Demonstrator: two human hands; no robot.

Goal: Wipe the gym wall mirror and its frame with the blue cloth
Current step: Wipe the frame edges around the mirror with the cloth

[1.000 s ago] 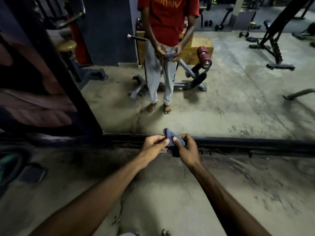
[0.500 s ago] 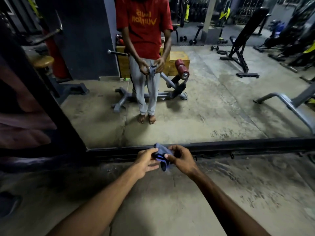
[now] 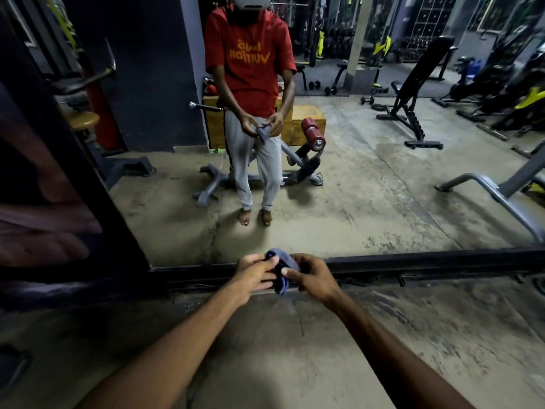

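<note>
A blue cloth (image 3: 285, 261), crumpled into a small dull-blue wad with darker folds, sits bunched between our two hands, one loose end hanging below the knuckles. Our left hand (image 3: 254, 274) grips it from one side, fingers curled into the fabric. Our right hand (image 3: 315, 276) holds the other side, thumb pressed on top of the wad and fingers wrapped behind it.

Both arms reach forward and meet in front of the bottom rail of the frame (image 3: 427, 261), a dark bar running across the view where the mirror (image 3: 368, 202) meets the ground. The cloth is not touching the glass. A dark upright (image 3: 121, 237) of the frame rises at the left. Below our arms lies a rough, stained concrete floor (image 3: 295, 355).

In the glass, the reflection (image 3: 250, 72) of a person in a red shirt and grey trousers stands barefoot, holding the same cloth at waist height in both hands. Behind that figure the mirror shows a grey machine (image 3: 313, 134) with red rollers, a wooden box (image 3: 308, 119) and a black bench (image 3: 413, 93) tilted up at the right. Dumbbells (image 3: 314, 85) lie near a pillar (image 3: 358, 39), and more dark equipment is at the far right edge.
</note>
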